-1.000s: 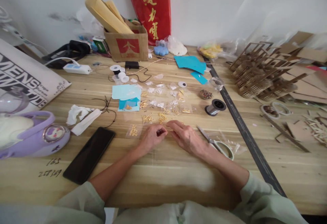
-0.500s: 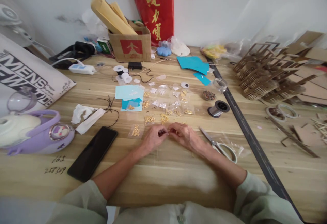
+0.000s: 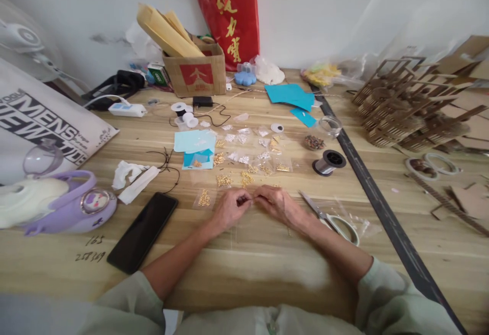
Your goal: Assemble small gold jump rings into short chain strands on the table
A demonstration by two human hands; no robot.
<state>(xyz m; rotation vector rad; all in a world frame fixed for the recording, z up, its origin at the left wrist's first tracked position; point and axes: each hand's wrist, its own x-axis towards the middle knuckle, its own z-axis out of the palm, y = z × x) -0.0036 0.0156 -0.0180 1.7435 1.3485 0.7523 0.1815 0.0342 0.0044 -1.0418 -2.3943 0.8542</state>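
My left hand (image 3: 232, 206) and my right hand (image 3: 273, 202) meet fingertip to fingertip just above the table, both pinched closed. Whatever lies between the fingertips is too small to make out. Below my left hand runs a faint thin line, perhaps clear thread. Close beyond the hands lie small clear bags of gold-coloured findings (image 3: 204, 198), with more gold pieces (image 3: 247, 178) and silvery pieces (image 3: 243, 159) further back. Scissors (image 3: 331, 221) with pale handles lie beside my right forearm, their blades pointing away from me. A tiny gold piece hangs or lies near my right wrist.
A spool of silver wire (image 3: 329, 162) and a dish of brown beads (image 3: 314, 143) stand at right. On the left are a black phone (image 3: 142, 232), a purple bottle (image 3: 72, 202) and tissue (image 3: 138, 184). Blue cards (image 3: 196, 141) lie beyond; slatted cardboard pieces (image 3: 405, 105) are stacked far right.
The view has shifted slightly, so most things sit a little further right or lower. Both hands keep nearly the same pinched pose, fingertips together.
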